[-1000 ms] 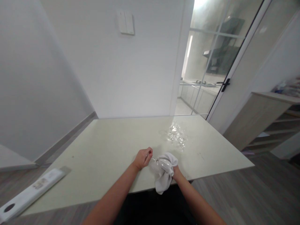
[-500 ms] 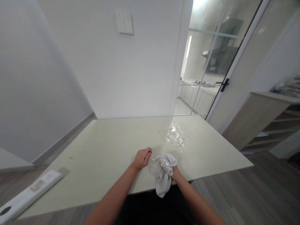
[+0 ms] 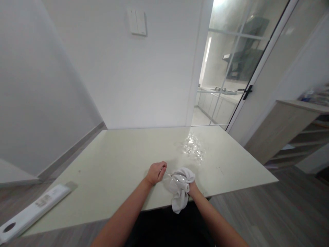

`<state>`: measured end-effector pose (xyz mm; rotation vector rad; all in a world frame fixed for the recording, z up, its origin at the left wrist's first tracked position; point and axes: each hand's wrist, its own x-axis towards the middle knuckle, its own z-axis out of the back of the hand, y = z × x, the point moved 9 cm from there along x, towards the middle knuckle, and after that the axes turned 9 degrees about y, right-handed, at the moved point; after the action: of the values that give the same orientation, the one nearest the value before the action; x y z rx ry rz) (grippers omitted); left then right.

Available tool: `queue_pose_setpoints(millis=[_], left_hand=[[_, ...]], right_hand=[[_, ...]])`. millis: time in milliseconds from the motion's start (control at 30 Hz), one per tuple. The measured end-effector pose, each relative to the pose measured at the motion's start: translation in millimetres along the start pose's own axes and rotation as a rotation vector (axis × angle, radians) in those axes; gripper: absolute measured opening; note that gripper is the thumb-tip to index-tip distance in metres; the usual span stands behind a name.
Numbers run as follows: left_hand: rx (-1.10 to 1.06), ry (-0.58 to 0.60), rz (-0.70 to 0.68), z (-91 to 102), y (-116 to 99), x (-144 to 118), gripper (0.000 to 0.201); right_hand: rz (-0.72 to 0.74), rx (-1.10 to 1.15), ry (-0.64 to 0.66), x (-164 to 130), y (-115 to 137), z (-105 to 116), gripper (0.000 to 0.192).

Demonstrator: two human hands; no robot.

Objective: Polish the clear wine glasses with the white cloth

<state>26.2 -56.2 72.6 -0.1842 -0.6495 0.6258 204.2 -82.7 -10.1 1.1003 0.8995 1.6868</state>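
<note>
**Glass and cloth held over the near edge of the table**

The left hand (image 3: 155, 172) is clenched in a grip on the stem of a clear glass (image 3: 172, 181), which lies tilted between the two hands, just above the near edge of the pale table (image 3: 120, 161). The right hand (image 3: 191, 188) is mostly hidden under a white cloth (image 3: 183, 187) (only the wrist shows), and its grip is bunched on the cloth, which wraps the bowl of the glass and hangs down past the table edge. Farther back on the table stands a cluster of clear glasses (image 3: 193, 148), well apart from the hands. A long white box (image 3: 33, 212) lies at the table's left corner.
</note>
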Motion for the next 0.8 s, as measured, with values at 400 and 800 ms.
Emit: queue_pose_setpoints(millis=[400,800], left_hand=[[-0.063,-0.005,0.071,-0.3,6.9,1.1,0.028],[-0.206,0.077,0.227,-8.3,16.1,4.4,0.036]], right_hand=[[0.078,0.009,0.082,5.4,20.4,-11.2,0.036],[0.071,0.080,0.137,1.6,7.3,-12.4,0.038]])
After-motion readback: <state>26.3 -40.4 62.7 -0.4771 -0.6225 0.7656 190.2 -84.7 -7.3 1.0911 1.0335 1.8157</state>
